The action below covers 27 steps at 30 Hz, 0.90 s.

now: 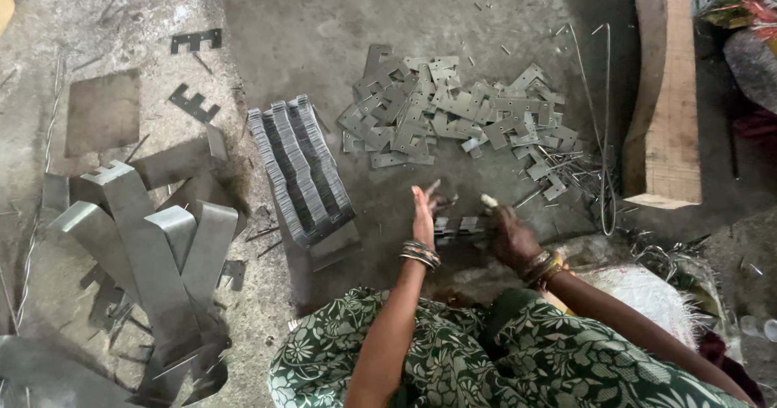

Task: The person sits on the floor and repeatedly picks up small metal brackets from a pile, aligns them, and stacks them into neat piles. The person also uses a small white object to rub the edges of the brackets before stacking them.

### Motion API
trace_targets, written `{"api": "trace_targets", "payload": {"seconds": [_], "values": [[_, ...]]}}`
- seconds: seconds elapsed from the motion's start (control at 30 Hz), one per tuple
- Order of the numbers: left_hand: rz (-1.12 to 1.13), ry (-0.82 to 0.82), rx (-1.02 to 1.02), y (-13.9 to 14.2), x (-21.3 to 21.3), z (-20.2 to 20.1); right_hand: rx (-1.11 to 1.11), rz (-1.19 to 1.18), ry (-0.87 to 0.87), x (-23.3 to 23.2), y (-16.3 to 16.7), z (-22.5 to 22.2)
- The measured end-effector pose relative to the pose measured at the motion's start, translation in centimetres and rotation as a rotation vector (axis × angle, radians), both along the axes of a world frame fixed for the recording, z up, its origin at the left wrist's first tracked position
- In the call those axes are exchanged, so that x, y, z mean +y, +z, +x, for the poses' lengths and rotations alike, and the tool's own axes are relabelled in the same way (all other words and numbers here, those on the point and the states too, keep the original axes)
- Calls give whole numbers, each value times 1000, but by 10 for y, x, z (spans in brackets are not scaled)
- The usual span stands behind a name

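Note:
My left hand (422, 212) is held flat and upright, fingers together, pressed against the left end of a small stack of thin metal stampings (457, 227) on the floor. My right hand (508, 234) is closed on the right end of the same stack. Beyond my hands lies a loose heap of flat grey metal plates (453, 112). To the left stands a tall ordered stack of notched metal pieces (301, 169).
Long bent sheet-metal strips (150, 246) lie at the left. A thick wooden block (665, 92) stands at the right, with a bent wire (603, 133) beside it. Two dark E-shaped plates (194, 72) lie on the concrete floor. Metal scraps are scattered around.

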<state>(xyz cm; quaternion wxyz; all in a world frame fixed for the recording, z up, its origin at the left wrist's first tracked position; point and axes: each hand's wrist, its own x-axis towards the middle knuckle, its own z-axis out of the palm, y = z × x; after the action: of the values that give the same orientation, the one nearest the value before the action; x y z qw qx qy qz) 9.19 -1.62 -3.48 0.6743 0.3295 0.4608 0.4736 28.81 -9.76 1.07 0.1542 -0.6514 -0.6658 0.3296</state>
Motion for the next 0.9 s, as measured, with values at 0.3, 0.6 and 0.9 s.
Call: {"api": "trace_targets", "payload": {"seconds": [0.3,0.6,0.9], "values": [[-72,-81,-68,-13,-15,4,126,308,-13,-7,20,-31],[314,-127,829,61,-30,-105,-490,476,256,0,35,-21],[255,192,1388,63,-36,-277,-551,154,303,35,10,-10]]}}
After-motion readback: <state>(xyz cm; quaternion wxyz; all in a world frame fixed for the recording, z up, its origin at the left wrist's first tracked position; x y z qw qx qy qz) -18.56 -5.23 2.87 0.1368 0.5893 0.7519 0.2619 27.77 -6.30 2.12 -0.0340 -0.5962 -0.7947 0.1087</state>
